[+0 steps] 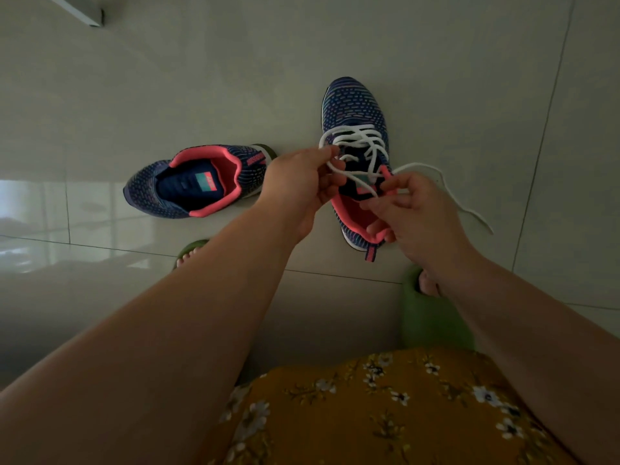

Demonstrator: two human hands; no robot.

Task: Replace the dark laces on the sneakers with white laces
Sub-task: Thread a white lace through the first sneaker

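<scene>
Floor (436, 62): pale glossy tiles with thin dark grout lines, reflecting light at the left edge. Two navy knit sneakers with coral lining are sitting on it. Laced sneaker (355, 109) is standing upright, toe pointing away, white lace (466, 203) trailing onto the tile at right. Unlaced sneaker (198, 181) is lying near it to the left, turned sideways. Two green slippers (432, 320) are resting on the nearer tiles.

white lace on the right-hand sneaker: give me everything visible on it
The white lace looks like round woven cord, threaded in loose crisscross rows through the upright sneaker on the tile floor. It is not tied. The left hand pinches one strand near the eyelets; the right hand holds another by the tongue. One free end trails right across the floor.
</scene>
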